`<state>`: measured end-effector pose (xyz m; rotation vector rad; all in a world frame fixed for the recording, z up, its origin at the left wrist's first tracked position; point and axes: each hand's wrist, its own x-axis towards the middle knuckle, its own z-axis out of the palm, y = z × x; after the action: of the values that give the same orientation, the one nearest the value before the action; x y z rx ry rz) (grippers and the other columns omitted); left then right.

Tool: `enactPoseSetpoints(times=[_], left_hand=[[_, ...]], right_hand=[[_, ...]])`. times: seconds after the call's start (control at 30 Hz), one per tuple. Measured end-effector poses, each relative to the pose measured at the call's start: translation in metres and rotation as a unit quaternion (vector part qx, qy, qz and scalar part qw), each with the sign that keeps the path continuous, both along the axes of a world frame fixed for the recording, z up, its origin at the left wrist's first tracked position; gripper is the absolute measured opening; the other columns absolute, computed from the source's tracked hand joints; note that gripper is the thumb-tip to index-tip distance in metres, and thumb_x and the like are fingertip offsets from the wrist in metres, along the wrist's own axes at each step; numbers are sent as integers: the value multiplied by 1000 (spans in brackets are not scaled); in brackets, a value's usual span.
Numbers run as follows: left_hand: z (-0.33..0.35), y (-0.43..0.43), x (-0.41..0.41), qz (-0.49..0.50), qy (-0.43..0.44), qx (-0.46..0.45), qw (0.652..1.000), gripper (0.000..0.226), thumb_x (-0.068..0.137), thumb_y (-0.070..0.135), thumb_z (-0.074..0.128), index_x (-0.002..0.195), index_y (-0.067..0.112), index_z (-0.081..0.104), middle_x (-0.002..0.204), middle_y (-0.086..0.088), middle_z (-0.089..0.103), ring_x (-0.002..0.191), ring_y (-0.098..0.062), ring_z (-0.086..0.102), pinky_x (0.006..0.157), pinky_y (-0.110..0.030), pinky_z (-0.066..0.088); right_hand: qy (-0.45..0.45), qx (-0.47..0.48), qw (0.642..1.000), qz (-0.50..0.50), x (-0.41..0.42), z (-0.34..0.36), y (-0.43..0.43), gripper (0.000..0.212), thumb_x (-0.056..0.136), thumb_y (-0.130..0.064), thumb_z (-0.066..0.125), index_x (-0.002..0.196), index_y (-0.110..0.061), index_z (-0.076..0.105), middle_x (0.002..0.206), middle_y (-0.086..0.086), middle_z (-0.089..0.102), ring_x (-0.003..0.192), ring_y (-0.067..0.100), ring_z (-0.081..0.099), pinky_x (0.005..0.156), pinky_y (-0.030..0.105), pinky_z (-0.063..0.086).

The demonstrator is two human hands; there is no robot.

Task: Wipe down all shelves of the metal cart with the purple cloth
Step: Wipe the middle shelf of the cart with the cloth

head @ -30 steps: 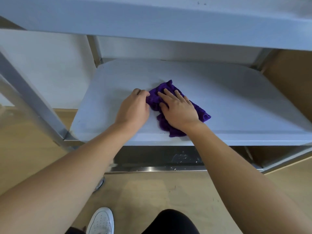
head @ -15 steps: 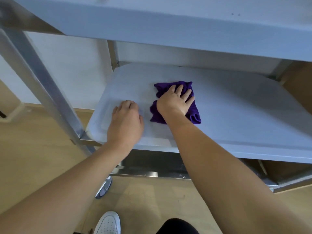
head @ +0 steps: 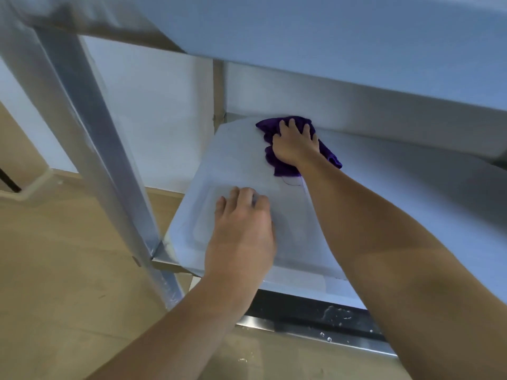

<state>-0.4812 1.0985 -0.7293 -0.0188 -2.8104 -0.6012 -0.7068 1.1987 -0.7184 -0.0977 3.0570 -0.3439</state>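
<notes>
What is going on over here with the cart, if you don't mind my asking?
A person is wiping the metal cart's middle shelf. The right hand presses the purple cloth flat near the shelf's back left corner, palm down rather than in a closed grip. The left hand rests on the shelf's front edge, bracing. A lower shelf shows beneath.

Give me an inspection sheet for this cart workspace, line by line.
Surface: middle shelf, pale metal, faint streaks near the front left.
Job's things: purple cloth bunched at the shelf's back left, near the rear wall.
Clutter: nothing seen on the shelf; white specks on the bottom shelf edge.
Hands: right hand pressed flat on the cloth; left hand resting on the shelf front, holding nothing.
Cables: nothing seen.
Surroundings: top shelf overhead, cart leg at left, wooden floor, white wall behind.
</notes>
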Motion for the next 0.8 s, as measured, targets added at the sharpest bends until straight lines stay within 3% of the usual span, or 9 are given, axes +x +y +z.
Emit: enactPoseSetpoints(times=[0.23, 0.37, 0.43, 0.63, 0.8], left_hand=[[3, -6, -3, -5, 15, 24, 1000, 28, 95, 19, 47, 118, 9, 59, 119, -5, 52, 110, -23, 46, 104, -40, 41], [2, -6, -5, 3, 35, 22, 999, 28, 92, 17, 47, 112, 5, 62, 113, -8, 56, 101, -25, 52, 96, -40, 45], [1, -6, -7, 3, 46, 16, 999, 28, 91, 16, 46, 110, 3, 62, 110, -10, 57, 99, -26, 54, 93, -40, 47], [2, -3, -8, 2, 55, -5, 998, 23, 91, 13, 48, 105, 2, 62, 107, -13, 57, 96, -31, 56, 87, -44, 50], [0, -3, -8, 0, 69, -5, 998, 19, 89, 11, 49, 99, 2, 62, 103, -14, 57, 94, -33, 55, 81, -42, 46]], right_hand=[[14, -25, 965, 259, 15, 4, 11, 46, 106, -35, 32, 152, -32, 29, 161, -9, 24, 151, 22, 12, 121, 42, 14], [33, -51, 942, 331, 55, 4, 35, 44, 106, -30, 37, 150, -24, 36, 158, -6, 31, 149, 16, 17, 117, 22, 8], [35, -48, 940, 337, 76, 3, 52, 44, 106, -30, 39, 149, -22, 38, 157, -4, 33, 148, 15, 20, 116, 21, 8], [99, -77, 955, 268, 137, -5, 74, 39, 102, -29, 45, 139, -18, 50, 144, 0, 48, 135, 20, 41, 115, 35, 26], [126, -72, 967, 212, 180, -9, 71, 43, 100, -42, 45, 139, -24, 50, 139, -4, 47, 132, 19, 40, 107, 39, 32]])
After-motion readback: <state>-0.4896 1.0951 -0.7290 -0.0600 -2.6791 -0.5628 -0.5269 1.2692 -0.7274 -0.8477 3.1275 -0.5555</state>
